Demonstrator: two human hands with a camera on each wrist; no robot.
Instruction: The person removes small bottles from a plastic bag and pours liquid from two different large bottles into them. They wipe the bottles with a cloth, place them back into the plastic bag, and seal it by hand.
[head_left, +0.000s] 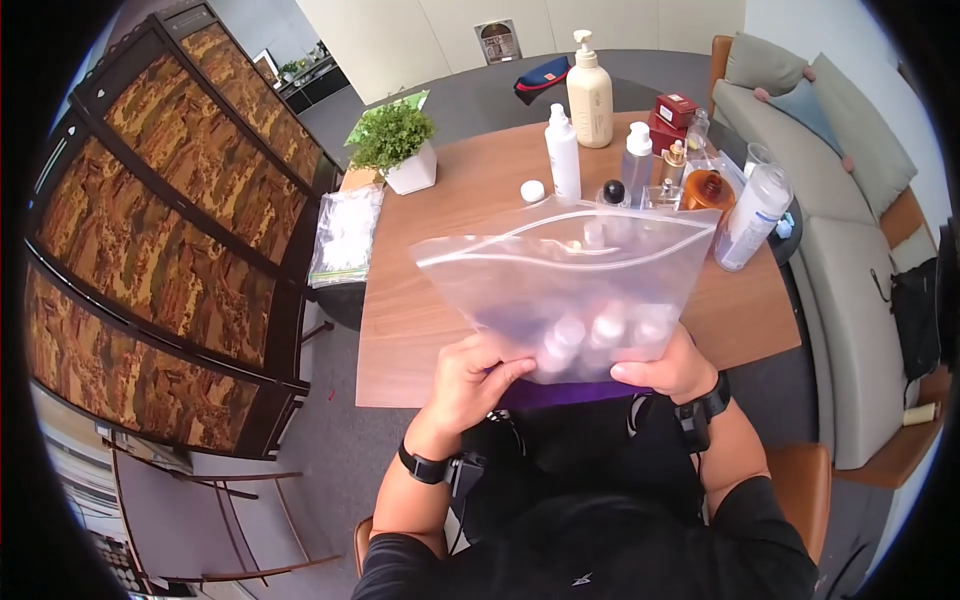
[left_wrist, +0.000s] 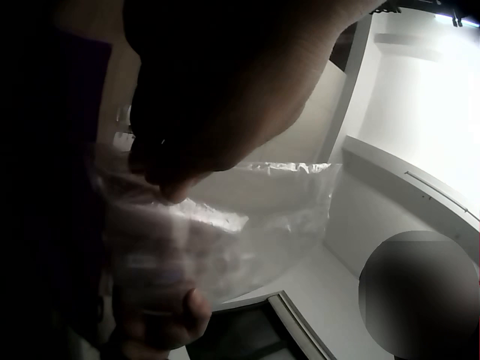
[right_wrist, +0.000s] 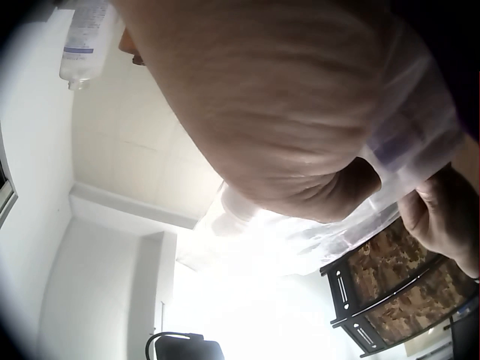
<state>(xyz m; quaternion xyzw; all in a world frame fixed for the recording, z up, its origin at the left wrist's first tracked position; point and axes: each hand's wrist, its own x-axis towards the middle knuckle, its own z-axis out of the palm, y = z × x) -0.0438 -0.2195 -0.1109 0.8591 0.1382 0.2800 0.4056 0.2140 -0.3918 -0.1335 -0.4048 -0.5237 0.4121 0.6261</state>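
Observation:
A frosted clear zip bag (head_left: 560, 280) is held up in front of the body, its zip strip toward the far side and its mouth parted. Several small white-capped bottles (head_left: 608, 328) show blurred through the plastic, bunched in its lower part. My left hand (head_left: 470, 375) grips the lower left corner, thumb on the near face. At the lower right corner my right hand (head_left: 678, 368) pinches the bag, its thumb also lying on the near face. Both wrist views show the translucent bag (left_wrist: 262, 217) between the hands; the fingers behind it are mostly hidden.
On the wooden table (head_left: 400, 340) stand a potted plant (head_left: 395, 145), a cream pump bottle (head_left: 590, 100), a white bottle (head_left: 563, 155), a clear spray bottle (head_left: 750, 225), an amber jar (head_left: 706, 190) and red boxes (head_left: 672, 120). A flat plastic packet (head_left: 345, 232) lies at the left edge.

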